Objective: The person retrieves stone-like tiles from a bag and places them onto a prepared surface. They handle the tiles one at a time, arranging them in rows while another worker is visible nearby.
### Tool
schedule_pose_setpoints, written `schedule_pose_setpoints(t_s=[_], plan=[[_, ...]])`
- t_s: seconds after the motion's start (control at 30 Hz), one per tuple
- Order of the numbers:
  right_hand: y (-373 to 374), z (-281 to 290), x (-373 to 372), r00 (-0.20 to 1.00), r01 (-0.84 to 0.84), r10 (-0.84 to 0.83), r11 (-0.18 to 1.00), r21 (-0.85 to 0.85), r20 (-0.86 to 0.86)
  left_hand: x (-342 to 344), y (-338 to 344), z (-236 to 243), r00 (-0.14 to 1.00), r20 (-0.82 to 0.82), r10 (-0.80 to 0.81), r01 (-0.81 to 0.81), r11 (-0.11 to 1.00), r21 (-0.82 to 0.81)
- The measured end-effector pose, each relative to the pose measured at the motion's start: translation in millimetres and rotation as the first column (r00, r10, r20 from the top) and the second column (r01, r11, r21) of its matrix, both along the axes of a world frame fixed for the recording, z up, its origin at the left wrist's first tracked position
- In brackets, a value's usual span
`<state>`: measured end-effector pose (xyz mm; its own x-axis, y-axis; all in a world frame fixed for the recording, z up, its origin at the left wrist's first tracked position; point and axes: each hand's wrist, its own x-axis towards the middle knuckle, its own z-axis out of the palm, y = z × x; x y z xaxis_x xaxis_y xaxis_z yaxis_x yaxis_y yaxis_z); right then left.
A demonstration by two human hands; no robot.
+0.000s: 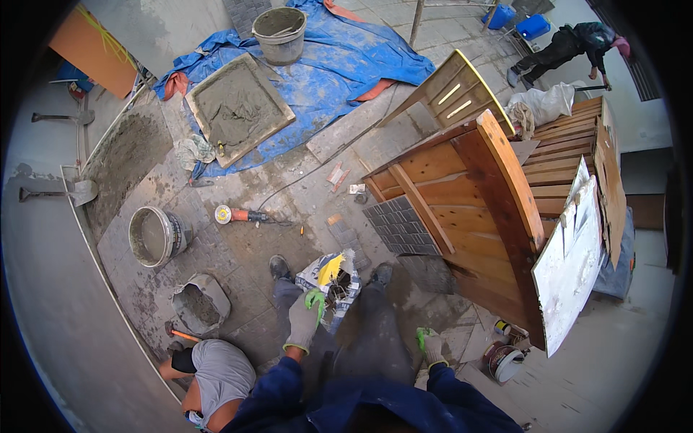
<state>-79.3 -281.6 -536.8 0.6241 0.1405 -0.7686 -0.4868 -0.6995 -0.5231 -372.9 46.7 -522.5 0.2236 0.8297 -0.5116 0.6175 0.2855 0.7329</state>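
Observation:
My left hand point(304, 320), in a grey glove with green fingertips, hovers over the near left edge of a torn white, blue and yellow sack point(349, 294). Its fingers look slightly bent and apart, and nothing shows in them. Inside the sack, which sits between my boots, is dark debris I cannot make out. Out to the right of my leg hangs my right hand point(433, 346), gloved the same way, with loosely bent fingers and no object visible. Ahead of the sack, an angle grinder point(249, 216) lies on the paving with its cord trailing away.
Close at left, a person in a grey shirt point(222, 375) bends beside a hammer point(184, 335) and a cut container point(202, 303). A mortar bucket point(155, 237) and mortar tray point(238, 108) lie beyond. Wooden panels point(462, 209) block the right. Another person point(570, 50) bends far right.

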Motion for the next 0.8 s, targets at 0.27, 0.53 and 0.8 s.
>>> schedule_pose_setpoints(t_s=[0.27, 0.53, 0.8], plan=[[135, 99, -69, 0.919, -0.316, 0.322, 0.947, -0.062, 0.227, -143, 108, -4, 0.976, 0.009, 0.219, -0.219, 0.970, 0.106], [238, 192, -90, 0.611, -0.675, 0.742, 0.670, -0.307, 0.275, -247, 133, -79, 0.900, 0.036, 0.434, -0.411, 0.873, -0.261], [271, 292, 9, 0.460, -0.744, 0.470, 0.667, 0.038, 0.753, -245, 45, -67, 0.727, -0.462, -0.508, 0.560, 0.828, -0.029]])
